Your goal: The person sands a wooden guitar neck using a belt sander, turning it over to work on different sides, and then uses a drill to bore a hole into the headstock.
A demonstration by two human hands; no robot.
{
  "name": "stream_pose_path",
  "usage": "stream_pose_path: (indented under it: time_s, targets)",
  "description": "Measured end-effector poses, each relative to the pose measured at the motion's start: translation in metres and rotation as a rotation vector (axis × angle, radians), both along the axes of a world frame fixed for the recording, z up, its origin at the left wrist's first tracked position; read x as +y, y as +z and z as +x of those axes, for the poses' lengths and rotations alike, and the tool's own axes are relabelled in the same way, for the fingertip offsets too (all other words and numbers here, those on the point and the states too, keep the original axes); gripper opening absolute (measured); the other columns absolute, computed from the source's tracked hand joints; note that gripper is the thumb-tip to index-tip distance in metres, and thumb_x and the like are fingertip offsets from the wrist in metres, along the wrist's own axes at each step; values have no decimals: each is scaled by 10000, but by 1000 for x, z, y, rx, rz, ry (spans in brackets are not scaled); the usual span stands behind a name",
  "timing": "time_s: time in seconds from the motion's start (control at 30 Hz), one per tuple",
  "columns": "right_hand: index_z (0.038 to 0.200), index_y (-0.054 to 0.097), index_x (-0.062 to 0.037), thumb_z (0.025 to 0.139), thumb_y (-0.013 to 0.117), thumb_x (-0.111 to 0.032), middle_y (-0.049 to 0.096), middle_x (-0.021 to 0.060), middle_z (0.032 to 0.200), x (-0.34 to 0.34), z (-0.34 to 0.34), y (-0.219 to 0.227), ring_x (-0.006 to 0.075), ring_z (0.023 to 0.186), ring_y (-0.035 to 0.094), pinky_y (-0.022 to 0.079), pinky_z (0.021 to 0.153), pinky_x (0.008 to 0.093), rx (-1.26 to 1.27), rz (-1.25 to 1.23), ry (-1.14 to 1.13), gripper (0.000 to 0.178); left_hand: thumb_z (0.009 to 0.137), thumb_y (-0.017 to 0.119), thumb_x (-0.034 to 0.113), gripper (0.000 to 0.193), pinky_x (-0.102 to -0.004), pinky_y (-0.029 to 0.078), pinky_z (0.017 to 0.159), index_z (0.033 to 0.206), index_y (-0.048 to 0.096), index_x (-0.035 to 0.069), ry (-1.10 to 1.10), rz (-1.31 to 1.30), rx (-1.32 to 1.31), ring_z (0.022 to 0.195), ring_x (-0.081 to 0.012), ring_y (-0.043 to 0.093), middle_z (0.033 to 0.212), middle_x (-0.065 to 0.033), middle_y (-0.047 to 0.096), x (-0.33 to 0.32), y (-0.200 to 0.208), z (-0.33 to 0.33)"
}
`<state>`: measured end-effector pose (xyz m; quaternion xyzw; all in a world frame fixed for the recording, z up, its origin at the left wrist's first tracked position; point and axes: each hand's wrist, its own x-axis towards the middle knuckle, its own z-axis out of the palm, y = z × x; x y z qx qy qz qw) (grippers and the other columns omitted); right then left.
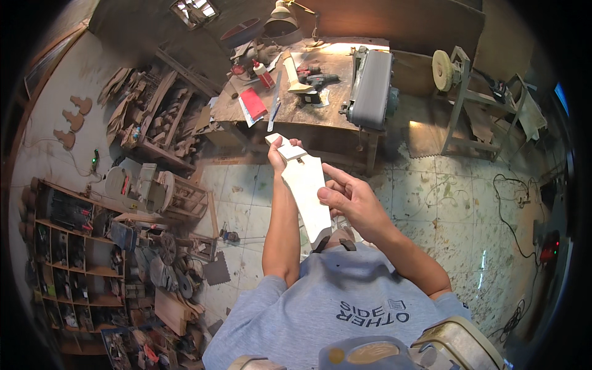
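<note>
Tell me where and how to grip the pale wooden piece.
Probably pinch the pale wooden piece across its right edge, coming from the right: it looks long and flat, and the left hand holds its narrow far end.

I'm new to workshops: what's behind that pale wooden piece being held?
Fingertips of the left hand peek past the upper right edge of the pale wooden piece. The rest of those fingers and the piece's back are hidden.
</note>
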<state>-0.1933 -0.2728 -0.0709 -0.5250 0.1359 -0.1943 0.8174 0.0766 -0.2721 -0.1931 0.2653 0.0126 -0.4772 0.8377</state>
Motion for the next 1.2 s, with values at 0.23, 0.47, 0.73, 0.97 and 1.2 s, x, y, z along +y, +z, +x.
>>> stream_pose_path:
  time_s: [0.23,0.47,0.73,0.97,1.2]
  targets:
    - [1591,143,108,952,712,-147,648,116,1088,-5,-7,-21,119,945,653,557,807,268,-37,4,44,893,1016,430,669,732,-312,604,726,1176,510,-41,-108,-153,11,747,-180,617,861,-93,598,-10,-12,21]
    - [1631,250,-56,957,708,-160,611,124,1208,-18,-11,-79,124,975,622,540,847,288,21,-109,79,821,996,255,770,901,-308,466,636,1410,415,-14,-92,-330,-268,721,-169,430,937,-99,442,-42,25,19]
    - [1327,664,-34,990,705,-223,708,67,1108,-132,6,-62,110,949,643,545,840,280,249,-572,-165,389,1070,315,630,618,-319,457,501,1419,416,129,-93,-52,-657,576,-140,514,784,-42,495,-83,66,26]
    - [1382,612,-1,1011,676,-366,690,104,1179,-248,30,0,141,948,660,555,861,294,143,-506,-512,524,1050,581,340,340,-284,489,586,1251,569,66,-63,302,-1364,665,-107,577,819,-32,595,-140,77,36]
    - [1498,369,17,917,670,-645,587,186,1309,-377,51,7,246,1144,646,565,934,426,21,-266,-854,931,922,746,411,718,-435,553,853,1498,501,60,-242,339,-1911,944,-300,708,1102,-226,708,-188,71,24]
